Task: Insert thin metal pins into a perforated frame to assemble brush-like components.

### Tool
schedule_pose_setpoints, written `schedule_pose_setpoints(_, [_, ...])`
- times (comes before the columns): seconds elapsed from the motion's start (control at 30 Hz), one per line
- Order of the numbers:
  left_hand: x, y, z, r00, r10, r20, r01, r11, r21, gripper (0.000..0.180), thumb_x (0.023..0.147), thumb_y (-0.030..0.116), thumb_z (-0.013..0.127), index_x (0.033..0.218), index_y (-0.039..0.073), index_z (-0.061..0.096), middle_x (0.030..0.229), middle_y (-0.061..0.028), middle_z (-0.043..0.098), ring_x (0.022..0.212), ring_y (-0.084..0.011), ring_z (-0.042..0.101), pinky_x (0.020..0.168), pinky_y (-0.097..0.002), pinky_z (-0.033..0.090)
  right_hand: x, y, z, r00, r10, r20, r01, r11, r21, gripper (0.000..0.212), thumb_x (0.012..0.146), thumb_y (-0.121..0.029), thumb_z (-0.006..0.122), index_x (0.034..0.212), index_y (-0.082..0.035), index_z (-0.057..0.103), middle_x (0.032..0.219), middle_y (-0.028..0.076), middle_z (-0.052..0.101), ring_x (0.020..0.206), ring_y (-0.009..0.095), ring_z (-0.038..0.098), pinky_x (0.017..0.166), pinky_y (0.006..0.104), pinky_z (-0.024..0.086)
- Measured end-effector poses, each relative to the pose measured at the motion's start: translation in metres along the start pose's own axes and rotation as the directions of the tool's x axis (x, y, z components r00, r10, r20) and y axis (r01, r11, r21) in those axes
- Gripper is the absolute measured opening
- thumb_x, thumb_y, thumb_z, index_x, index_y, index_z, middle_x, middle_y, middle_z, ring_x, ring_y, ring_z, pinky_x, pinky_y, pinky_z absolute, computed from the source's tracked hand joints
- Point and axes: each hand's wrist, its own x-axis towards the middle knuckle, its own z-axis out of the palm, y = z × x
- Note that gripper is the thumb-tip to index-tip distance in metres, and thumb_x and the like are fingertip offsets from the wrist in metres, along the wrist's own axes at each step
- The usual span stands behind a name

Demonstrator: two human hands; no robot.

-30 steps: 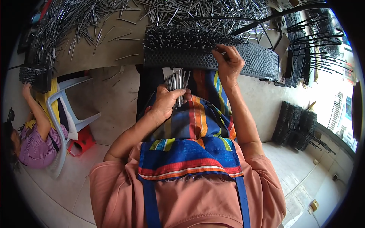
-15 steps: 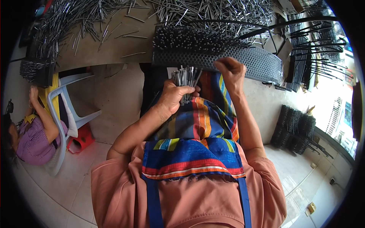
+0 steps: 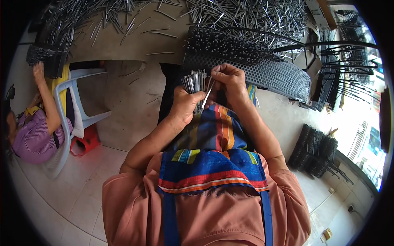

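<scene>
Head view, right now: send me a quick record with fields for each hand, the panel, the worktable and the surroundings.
Left hand: gripping an upright bundle of thin grey metal rods
Right hand: pinching one thin, shiny metal rod at the bundle's right side
Panel: black perforated metal panel beyond the hands; rods crowd its far left part, bare holes show toward the right
Worktable: brown flat worktable, loose grey rods heaped along its far side
Left side: co-worker in a purple striped top, pale blue plastic chair
</scene>
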Motion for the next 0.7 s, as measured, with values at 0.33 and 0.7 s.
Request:
schedule_pose_setpoints(0.33, [-0.001, 0.013, -0.021, 1.000, -0.013, -0.010, 0.014, 1.000, 0.016, 0.019, 0.080, -0.006, 0.064, 0.098, -0.001, 0.069, 0.080, -0.0103, 0.070, 0.062, -0.0170, 0.067, 0.053, -0.0264, 0.053, 0.002, -0.001, 0.019, 0.999, -0.045, -0.013, 0.044, 0.996, -0.079, 0.007, 0.084, -0.002, 0.069, 0.087, 0.002, 0.065, 0.069, 0.006, 0.066, 0.052, 0.012, 0.059, 0.051, 0.0238, 0.048])
schedule_pose_setpoints(0.7, [0.005, -0.010, -0.051, 0.988, -0.088, -0.130, 0.072, 0.990, -0.118, 0.010, 0.081, -0.005, 0.063, 0.090, -0.002, 0.067, 0.077, -0.0116, 0.069, 0.065, -0.0206, 0.068, 0.057, -0.0305, 0.054, 0.022, -0.027, 0.044, 0.827, -0.560, -0.054, 0.516, 0.793, -0.324, 0.005, 0.083, 0.001, 0.068, 0.087, -0.001, 0.071, 0.069, -0.002, 0.062, 0.060, 0.004, 0.053, 0.055, 0.0185, 0.041])
